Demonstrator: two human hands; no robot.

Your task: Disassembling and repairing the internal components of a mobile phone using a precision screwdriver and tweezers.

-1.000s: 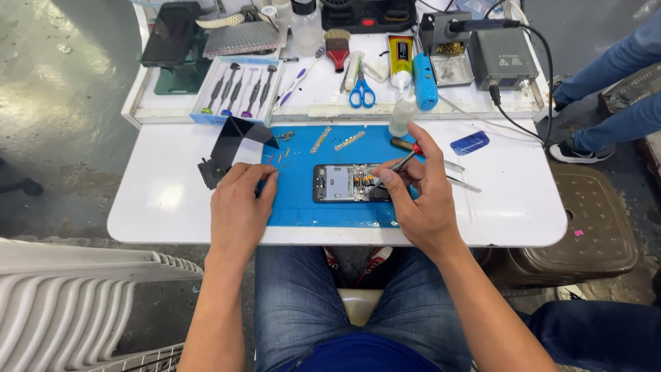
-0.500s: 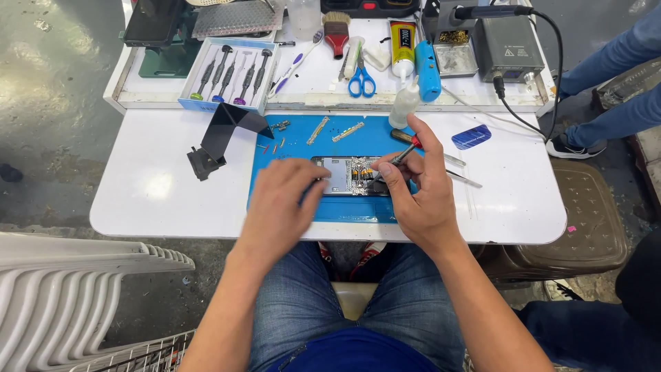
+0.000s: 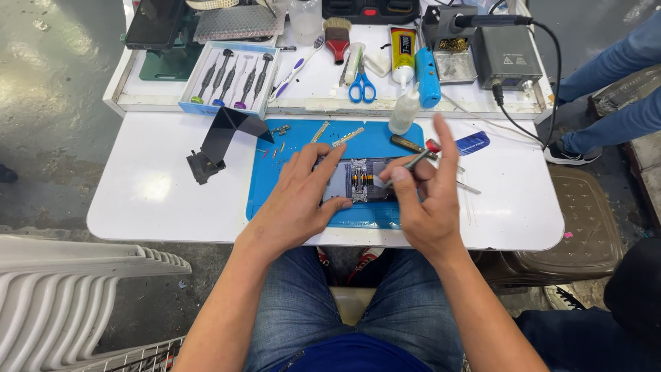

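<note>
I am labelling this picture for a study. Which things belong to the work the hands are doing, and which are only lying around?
In use:
- left hand steadying the opened phone
- right hand holding thin metal tweezers to it
- blue mat beneath

Lying about:
- screwdriver set
- blue scissors
- red brush
- glue tube
- small squeeze bottle
- soldering station
- black folded stand

White table [image 3: 151, 200], grey concrete floor [image 3: 48, 124], brown stool [image 3: 571, 227]

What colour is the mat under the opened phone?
Blue; the mat shows best in the head view, beneath the phone.
</note>
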